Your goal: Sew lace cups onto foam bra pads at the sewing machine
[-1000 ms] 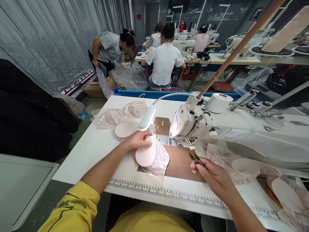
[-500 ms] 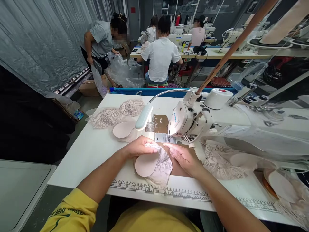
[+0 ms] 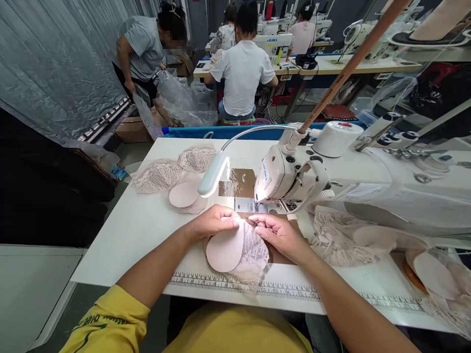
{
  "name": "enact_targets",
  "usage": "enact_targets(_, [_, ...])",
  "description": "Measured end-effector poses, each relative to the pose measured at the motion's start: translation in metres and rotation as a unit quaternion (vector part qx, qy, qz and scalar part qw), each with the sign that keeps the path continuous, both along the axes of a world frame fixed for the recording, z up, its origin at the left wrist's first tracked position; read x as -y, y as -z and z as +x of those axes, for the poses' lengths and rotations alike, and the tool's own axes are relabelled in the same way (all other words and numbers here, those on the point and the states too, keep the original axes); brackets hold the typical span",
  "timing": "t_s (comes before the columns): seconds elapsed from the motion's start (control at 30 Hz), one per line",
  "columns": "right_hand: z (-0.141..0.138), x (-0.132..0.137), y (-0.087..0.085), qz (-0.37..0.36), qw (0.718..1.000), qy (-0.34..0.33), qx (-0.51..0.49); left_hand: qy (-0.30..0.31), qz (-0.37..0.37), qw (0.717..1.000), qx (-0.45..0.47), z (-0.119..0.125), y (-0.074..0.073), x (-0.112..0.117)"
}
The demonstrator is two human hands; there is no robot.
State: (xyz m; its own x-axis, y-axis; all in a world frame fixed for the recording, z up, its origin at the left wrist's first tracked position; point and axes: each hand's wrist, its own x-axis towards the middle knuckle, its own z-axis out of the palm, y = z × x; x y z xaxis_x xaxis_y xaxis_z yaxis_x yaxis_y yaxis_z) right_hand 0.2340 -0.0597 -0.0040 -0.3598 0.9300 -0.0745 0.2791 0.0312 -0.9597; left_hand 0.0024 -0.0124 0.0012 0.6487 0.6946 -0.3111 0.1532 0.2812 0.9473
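My left hand (image 3: 218,220) pinches the top edge of a pale pink lace bra cup piece (image 3: 255,250). A smooth, rounded foam pad (image 3: 225,249) lies against the lace, below my left fingers. My right hand (image 3: 278,235) is closed on a small, slim metal tool (image 3: 251,222), which looks like thread snips. Its tip points left at the lace edge, close to my left fingertips; whether it touches cannot be made out. Just beyond both hands are the sewing machine's head (image 3: 274,176) and metal needle plate (image 3: 246,205).
More lace cups (image 3: 157,175) and a pad (image 3: 184,194) lie at the left of the white table (image 3: 128,245). A lamp (image 3: 213,174) hangs over it. A printed ruler (image 3: 235,286) runs along the front edge. Lace pieces (image 3: 340,238) lie at right. Co-workers (image 3: 243,73) are beyond.
My right hand has turned, and the metal tool now shows clearly at the lace edge. The lace hangs a little further right. The whole view has shifted slightly.
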Motion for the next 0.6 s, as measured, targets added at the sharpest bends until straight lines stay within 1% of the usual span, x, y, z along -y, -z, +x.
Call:
enact_targets(0.1, [0.0009, -0.0004, 0.0032, 0.01, 1.0, 0.003, 0.016, -0.001, -0.011, 1.0, 0.0, 0.0014, 0.0013, 0.0])
enact_targets(0.27, [0.0002, -0.0005, 0.009, 0.01, 1.0, -0.002, 0.007, 0.0, -0.029, 1.0, 0.011, 0.0036, 0.0039, -0.0008])
enact_targets(0.6, [-0.0077, 0.0014, 0.009, 0.038, 0.999, -0.001, 0.013, 0.017, -0.029, 0.999, 0.004, 0.0062, 0.0066, -0.0016])
